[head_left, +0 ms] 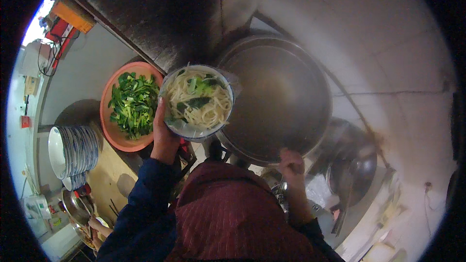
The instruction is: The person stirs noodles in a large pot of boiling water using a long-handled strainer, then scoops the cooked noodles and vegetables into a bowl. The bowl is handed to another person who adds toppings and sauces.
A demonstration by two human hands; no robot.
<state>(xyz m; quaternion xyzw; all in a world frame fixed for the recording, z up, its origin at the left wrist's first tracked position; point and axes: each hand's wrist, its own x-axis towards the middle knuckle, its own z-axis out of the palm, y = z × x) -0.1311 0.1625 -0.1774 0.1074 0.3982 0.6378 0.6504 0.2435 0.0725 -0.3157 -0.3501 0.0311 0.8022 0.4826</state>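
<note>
My left hand (165,143) grips the side of a white bowl with a blue rim (187,131), its thumb along the edge. Pale noodles (209,111) with green leaves fill the bowl, and a clear plastic film seems to line it. To the right is a large round metal pot (267,42) of cloudy liquid (276,98), partly veiled by steam. The bowl overlaps the pot's left edge in the picture. My right hand (292,162) is by the pot's near rim with its fingers curled; blur hides whether it holds anything.
A pink basin (105,127) of chopped leafy greens (133,105) stands left of the bowl. Stacked bowls (74,151) rest on a wooden board (113,160). Another person's hands (100,229) work beside a metal pan (74,203) at lower left. A dark wok (356,167) lies right.
</note>
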